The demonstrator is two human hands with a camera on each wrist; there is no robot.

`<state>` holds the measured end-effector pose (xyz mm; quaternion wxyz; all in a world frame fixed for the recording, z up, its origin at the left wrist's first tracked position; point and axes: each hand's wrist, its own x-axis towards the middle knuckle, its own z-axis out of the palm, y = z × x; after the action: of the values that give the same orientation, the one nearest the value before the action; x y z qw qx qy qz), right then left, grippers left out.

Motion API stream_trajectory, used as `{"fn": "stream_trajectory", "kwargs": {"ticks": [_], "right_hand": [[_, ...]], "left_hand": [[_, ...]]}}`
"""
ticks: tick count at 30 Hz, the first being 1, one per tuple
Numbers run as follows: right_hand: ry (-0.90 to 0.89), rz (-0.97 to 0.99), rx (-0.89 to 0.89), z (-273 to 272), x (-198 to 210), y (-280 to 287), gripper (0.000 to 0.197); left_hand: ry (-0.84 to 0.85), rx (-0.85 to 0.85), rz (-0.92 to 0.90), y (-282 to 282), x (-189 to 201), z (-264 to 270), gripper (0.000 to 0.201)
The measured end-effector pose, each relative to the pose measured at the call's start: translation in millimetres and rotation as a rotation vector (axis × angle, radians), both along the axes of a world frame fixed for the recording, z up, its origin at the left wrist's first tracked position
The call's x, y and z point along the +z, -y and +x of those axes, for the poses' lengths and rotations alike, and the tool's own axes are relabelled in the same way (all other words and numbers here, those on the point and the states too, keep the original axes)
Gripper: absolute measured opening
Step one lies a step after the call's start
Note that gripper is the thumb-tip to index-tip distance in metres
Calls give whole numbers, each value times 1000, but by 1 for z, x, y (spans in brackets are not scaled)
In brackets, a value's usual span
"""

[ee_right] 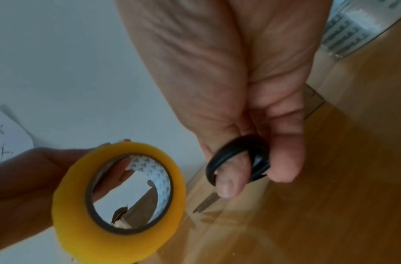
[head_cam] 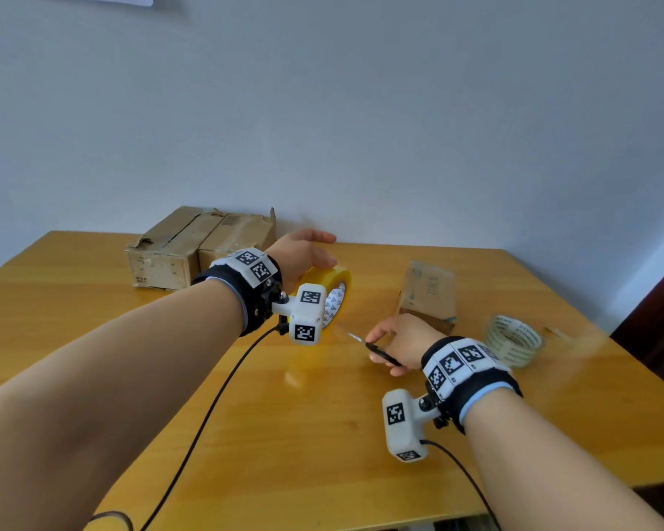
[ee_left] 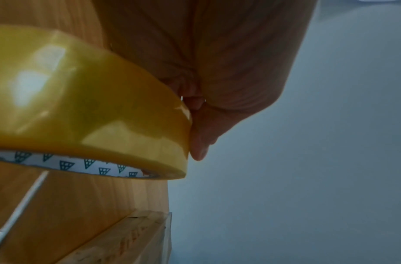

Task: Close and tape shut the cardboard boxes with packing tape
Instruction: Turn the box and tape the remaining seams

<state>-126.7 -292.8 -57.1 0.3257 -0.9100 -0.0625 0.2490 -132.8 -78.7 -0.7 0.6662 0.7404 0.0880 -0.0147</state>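
My left hand (head_cam: 303,254) holds a yellow roll of packing tape (head_cam: 330,289) upright above the table, thumb over its rim; the roll (ee_left: 86,110) fills the left wrist view, and the right wrist view shows its white printed core (ee_right: 127,192). My right hand (head_cam: 399,339) grips black-handled scissors (head_cam: 380,352), fingers through the loops (ee_right: 240,159), blades pointing left toward the roll. A small brown cardboard box (head_cam: 428,297) stands just behind the right hand. Two worn cardboard boxes (head_cam: 196,247) sit side by side against the wall at the back left.
A second, clear roll of tape (head_cam: 514,341) lies on the yellow wooden table (head_cam: 284,435) at the right, near the edge. Black cables (head_cam: 208,412) run from both wrist cameras toward me. A grey wall stands behind the table.
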Motion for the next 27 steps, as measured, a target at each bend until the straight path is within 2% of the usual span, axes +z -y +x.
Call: {"fn": "stream_trajectory", "kwargs": {"ticks": [5, 8, 10, 12, 14, 15, 17, 19, 22, 27], "right_hand": [[31, -152, 124, -4, 11, -13, 25], [83, -308, 248, -8, 19, -16, 28], [130, -321, 232, -10, 23, -19, 26], [219, -188, 129, -6, 22, -24, 21], [325, 164, -67, -4, 23, -30, 20], [370, 317, -99, -5, 26, -34, 23], [405, 494, -64, -6, 35, -42, 34], [397, 554, -29, -9, 42, -50, 27], [366, 567, -85, -8, 41, -55, 11], [138, 609, -144, -7, 39, -54, 15]], "left_hand": [[38, -28, -18, 3, 4, -9, 42], [51, -7, -42, 1, 4, -13, 42], [52, 11, -56, -1, 4, -15, 42], [55, 28, -64, -3, 4, -16, 42], [62, 32, -45, -5, 3, -18, 42], [66, 31, -29, -5, 2, -18, 41], [80, 19, 11, -3, 1, -18, 41], [87, -3, 32, 0, 2, -20, 41], [82, -47, 21, 1, 3, -25, 36], [114, -128, 41, -1, -7, -23, 38]]}}
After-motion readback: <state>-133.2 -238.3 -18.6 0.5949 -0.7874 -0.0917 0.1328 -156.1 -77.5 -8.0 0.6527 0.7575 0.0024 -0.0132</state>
